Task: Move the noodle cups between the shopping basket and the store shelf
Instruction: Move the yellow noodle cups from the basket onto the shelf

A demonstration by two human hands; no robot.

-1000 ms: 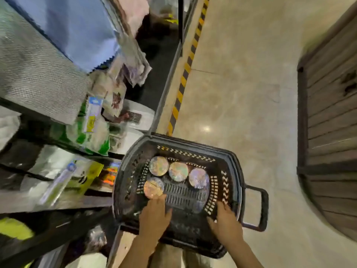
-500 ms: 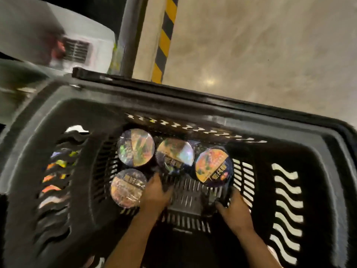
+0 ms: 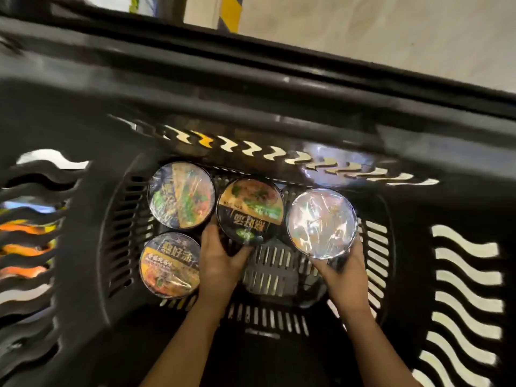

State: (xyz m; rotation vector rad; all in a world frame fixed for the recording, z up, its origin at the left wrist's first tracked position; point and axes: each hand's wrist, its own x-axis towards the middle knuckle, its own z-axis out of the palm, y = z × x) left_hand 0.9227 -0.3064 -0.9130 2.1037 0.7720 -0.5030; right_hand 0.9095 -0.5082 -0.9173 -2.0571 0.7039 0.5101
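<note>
Four noodle cups sit on the slotted floor of the black shopping basket (image 3: 83, 247), all lid-up and wrapped in shiny film. At the far left, the back-left cup (image 3: 181, 195) stands against the rear wall, and the front-left cup (image 3: 170, 265) stands just in front of it, close beside it; neither is touched.

Next comes the left hand (image 3: 220, 263), reaching down between the front-left cup and the middle cup (image 3: 250, 210). Its fingers curl round the near side of the middle cup below the lid, thumb on the right of the cup, so it grips that cup. Whether the cup is off the floor yet cannot be told from above.

Further right, the right hand (image 3: 346, 275) cradles the right-hand cup (image 3: 322, 223) from below and from the near side, fingers wrapped round its wall (the lid glares white under the lamp, so its print is unreadable). This cup looks tilted a little toward the camera, which suggests it may be starting to lift.

The step in hand looks like unloading: a cup taken in each hand, to go from basket to store shelf. The shelf itself is not in view here; only coloured packs show through the basket's left-hand slots.

The next move calls for raising both cups straight up, clear of the high rim, keeping a firm hold since the film looks slippery.
</note>
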